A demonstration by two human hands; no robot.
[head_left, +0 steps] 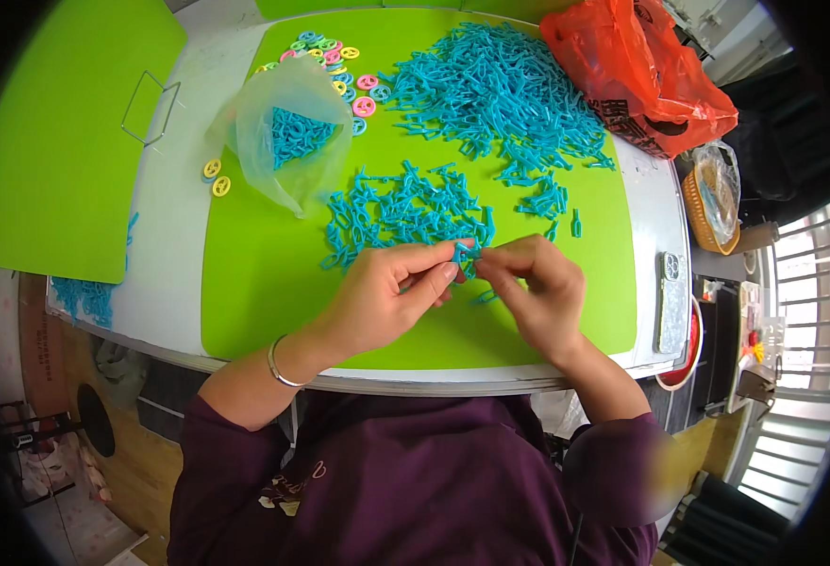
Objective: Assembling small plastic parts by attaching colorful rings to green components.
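Note:
Between my two hands, over the near middle of the green mat (273, 321), is a small teal plastic piece (460, 253). My left hand (386, 288) pinches it between thumb and forefinger. From the other side my right hand (539, 283) closes its thumb and fingertips on teal plastic at the same spot; whether that is one piece or two joined ones I cannot tell. Just beyond my fingers spreads a loose pile of teal plastic pieces (401, 212). One more teal piece (486, 296) lies beneath my right hand.
A larger teal heap (500, 85) covers the far right of the mat. At far left, a clear bag (325, 174) holds more pieces beside colourful plastic rings (365, 107). A red plastic bag (637, 71) and a phone (671, 302) are on the right. A green board (56, 141) stands left.

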